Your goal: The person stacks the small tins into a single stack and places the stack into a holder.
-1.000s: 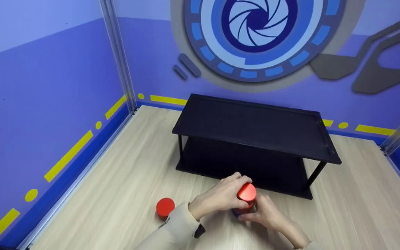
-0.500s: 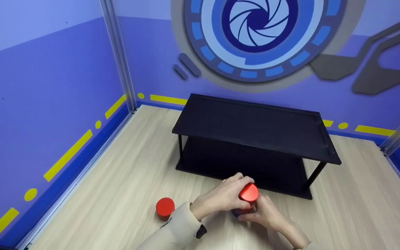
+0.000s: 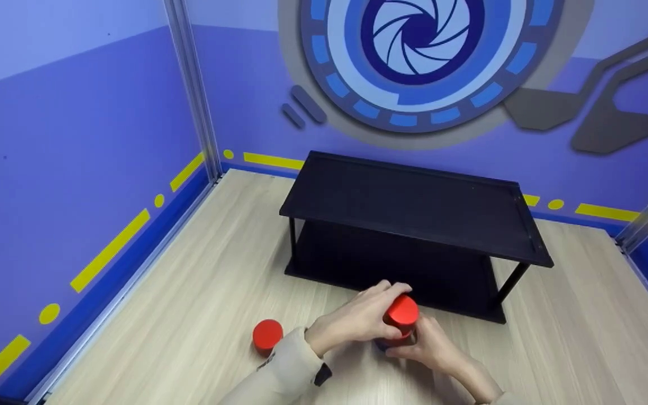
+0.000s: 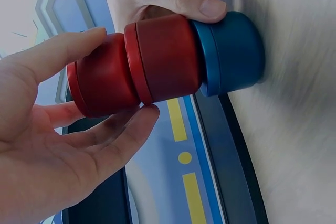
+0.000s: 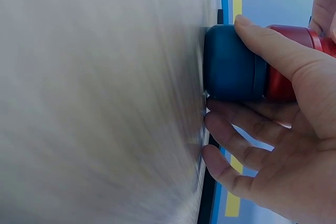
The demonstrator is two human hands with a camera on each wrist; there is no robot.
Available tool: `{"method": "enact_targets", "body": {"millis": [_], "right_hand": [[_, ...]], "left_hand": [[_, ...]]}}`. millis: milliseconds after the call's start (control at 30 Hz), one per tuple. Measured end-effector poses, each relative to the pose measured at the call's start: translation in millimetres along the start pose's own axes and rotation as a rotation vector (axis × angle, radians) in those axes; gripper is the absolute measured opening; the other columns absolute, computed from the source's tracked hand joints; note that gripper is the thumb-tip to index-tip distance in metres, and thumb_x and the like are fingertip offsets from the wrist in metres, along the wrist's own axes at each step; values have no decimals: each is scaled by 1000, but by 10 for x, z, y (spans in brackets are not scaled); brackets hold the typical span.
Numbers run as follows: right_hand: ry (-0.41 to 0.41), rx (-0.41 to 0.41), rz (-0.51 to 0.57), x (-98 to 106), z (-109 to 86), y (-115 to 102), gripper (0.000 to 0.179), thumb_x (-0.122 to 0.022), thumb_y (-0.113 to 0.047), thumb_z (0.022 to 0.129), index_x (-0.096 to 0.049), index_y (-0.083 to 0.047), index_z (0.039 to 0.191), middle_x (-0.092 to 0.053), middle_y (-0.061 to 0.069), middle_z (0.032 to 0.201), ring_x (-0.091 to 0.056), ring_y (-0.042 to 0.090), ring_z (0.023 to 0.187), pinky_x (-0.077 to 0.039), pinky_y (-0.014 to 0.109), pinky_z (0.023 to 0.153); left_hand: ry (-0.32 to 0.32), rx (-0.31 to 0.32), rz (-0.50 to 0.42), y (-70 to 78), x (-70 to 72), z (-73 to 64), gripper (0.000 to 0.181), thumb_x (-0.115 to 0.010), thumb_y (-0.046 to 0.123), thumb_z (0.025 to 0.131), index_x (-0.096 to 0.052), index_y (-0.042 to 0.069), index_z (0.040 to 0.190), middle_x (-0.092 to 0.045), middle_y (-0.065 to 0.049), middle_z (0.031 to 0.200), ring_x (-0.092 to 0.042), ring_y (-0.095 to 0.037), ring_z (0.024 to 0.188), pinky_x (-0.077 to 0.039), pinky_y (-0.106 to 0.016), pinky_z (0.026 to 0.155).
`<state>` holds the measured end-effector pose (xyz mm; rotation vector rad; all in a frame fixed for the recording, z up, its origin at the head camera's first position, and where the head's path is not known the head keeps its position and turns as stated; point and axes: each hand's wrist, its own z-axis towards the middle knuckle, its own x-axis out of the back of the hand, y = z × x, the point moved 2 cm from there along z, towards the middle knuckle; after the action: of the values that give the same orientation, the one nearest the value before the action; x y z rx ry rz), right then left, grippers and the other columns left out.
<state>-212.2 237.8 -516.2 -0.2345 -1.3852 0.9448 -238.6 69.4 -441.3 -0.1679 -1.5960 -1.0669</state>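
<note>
Three small round canisters stand stacked on the table, leaning slightly in the left wrist view. A blue canister (image 4: 239, 53) is at the bottom, a red canister (image 4: 168, 59) in the middle and another red canister (image 4: 102, 77) on top. My left hand (image 3: 352, 320) grips the top red canister between thumb and fingers, with a fingertip by the middle one. Low on the stack, my right hand (image 3: 439, 346) holds the blue canister, its thumb (image 5: 268, 43) across the side near the red one above. In the head view the hands hide most of the blue canister.
A lone red canister (image 3: 268, 336) stands on the wooden table (image 3: 189, 315), left of the left sleeve (image 3: 287, 360). Just behind the hands is a black two-tier shelf (image 3: 414, 202). Blue printed walls (image 3: 88, 157) enclose the table at the back and sides.
The top red canister has shifted very slightly to the right in the left hand's grip. The right hand and the lone red canister have stayed put.
</note>
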Motion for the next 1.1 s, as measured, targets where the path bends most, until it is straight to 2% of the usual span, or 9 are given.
{"method": "enact_targets", "body": {"millis": [133, 200, 333, 400, 567, 700, 833, 967, 1100], "right_hand": [[-4, -3, 10, -5, 3, 4, 59, -85, -31, 69, -60, -10, 119, -69, -2, 112, -63, 9, 103, -52, 28, 89], [-6, -1, 13, -5, 7, 6, 57, -85, -30, 69, -61, -11, 117, -69, -2, 112, -64, 10, 104, -52, 30, 90], [-19, 0, 28, -6, 11, 12, 53, -85, -29, 69, -63, -14, 114, -70, -3, 111, -66, 13, 104, -52, 32, 91], [-20, 1, 32, -5, 12, 14, 52, -85, -29, 69, -63, -14, 114, -70, -2, 111, -66, 14, 104, -52, 33, 92], [-30, -22, 38, -6, 7, 10, 56, -85, -31, 69, -61, -14, 117, -69, -2, 114, -65, 17, 107, -51, 34, 93], [-44, -47, 44, -11, 0, 13, 60, -85, -33, 69, -59, -14, 120, -68, -1, 117, -65, 20, 109, -50, 36, 96], [-31, -41, 37, -15, 5, 27, 61, -85, -32, 68, -58, -12, 120, -68, 0, 116, -65, 21, 109, -51, 36, 95], [-9, -28, 24, -15, 15, 33, 61, -86, -31, 67, -58, -11, 118, -68, 0, 115, -65, 19, 107, -51, 35, 94], [2, -15, 11, -18, 25, 32, 59, -86, -30, 67, -59, -11, 117, -69, 0, 113, -65, 15, 106, -52, 34, 93]], "left_hand": [[12, 20, 0, -62, 51, -82, 78, -78, 27, 79, -37, 24, 145, -53, 2, 119, -53, -8, 103, -47, -24, 88], [13, 50, -13, -104, 88, -138, 78, -77, 27, 80, -36, 26, 146, -53, 0, 128, -53, -13, 115, -48, -31, 96], [30, 98, -39, -222, 156, -269, 76, -76, 26, 81, -36, 25, 146, -48, -6, 140, -45, -24, 134, -44, -44, 105], [49, 114, -52, -291, 191, -342, 75, -76, 24, 81, -37, 23, 146, -48, -6, 139, -46, -25, 131, -45, -43, 103], [116, 98, -61, -474, 294, -543, 71, -76, 21, 82, -41, 17, 143, -51, -1, 124, -52, -15, 110, -51, -30, 90], [158, 62, -66, -611, 370, -715, 66, -75, 20, 82, -45, 12, 141, -51, -1, 125, -52, -18, 118, -49, -34, 97], [163, 63, -100, -747, 436, -880, 66, -75, 22, 82, -45, 12, 140, -50, -2, 128, -51, -20, 121, -48, -38, 100], [153, 99, -116, -896, 487, -1035, 67, -76, 24, 81, -46, 13, 140, -49, -7, 134, -50, -26, 126, -47, -45, 100], [133, 169, -126, -1045, 526, -1199, 68, -77, 27, 80, -47, 12, 139, -43, -17, 143, -40, -38, 135, -42, -55, 102]]}}
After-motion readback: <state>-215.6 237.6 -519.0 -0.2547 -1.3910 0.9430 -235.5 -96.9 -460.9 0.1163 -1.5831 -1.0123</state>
